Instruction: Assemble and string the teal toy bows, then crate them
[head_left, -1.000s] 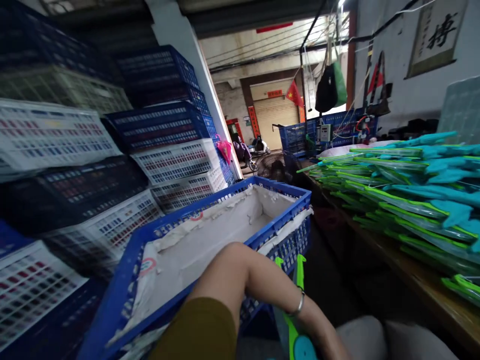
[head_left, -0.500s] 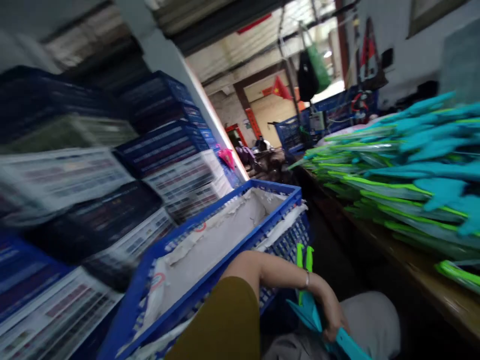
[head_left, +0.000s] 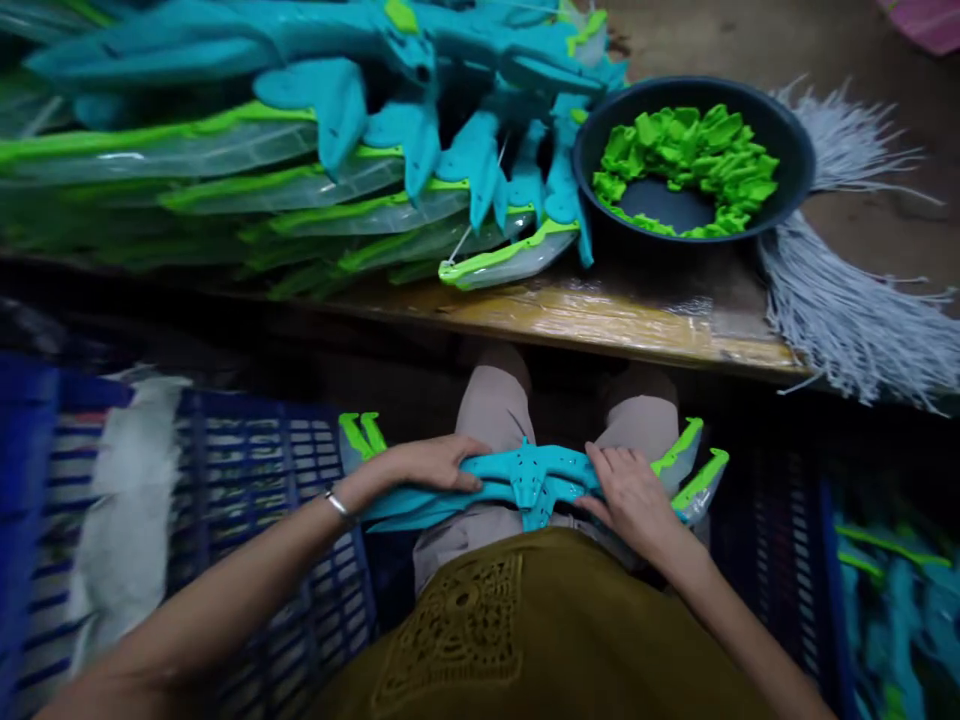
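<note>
Across my lap lies a turquoise plastic toy part (head_left: 529, 475) with a dotted middle piece and several lime-green-edged clear blades sticking out at both ends. My left hand (head_left: 435, 463) is closed around its left arm, thumb and fingers on opposite sides. On the other side, my right hand (head_left: 630, 490) grips the right arm, fingers over the top and thumb below. Whether it is one part or two held together, I cannot tell. Both hands partly cover it.
A heap of similar turquoise and green parts (head_left: 337, 110) covers the wooden table (head_left: 600, 325) ahead. A dark bowl (head_left: 694, 230) there holds small green pieces, beside bundles of pale cords (head_left: 862, 300). A blue crate (head_left: 247, 490) stands left; more parts (head_left: 904, 610) sit at lower right.
My view has swung from the stacked crates at the left to the table and my lap. Both hands are now visible on the toy part, where earlier only one arm showed.
</note>
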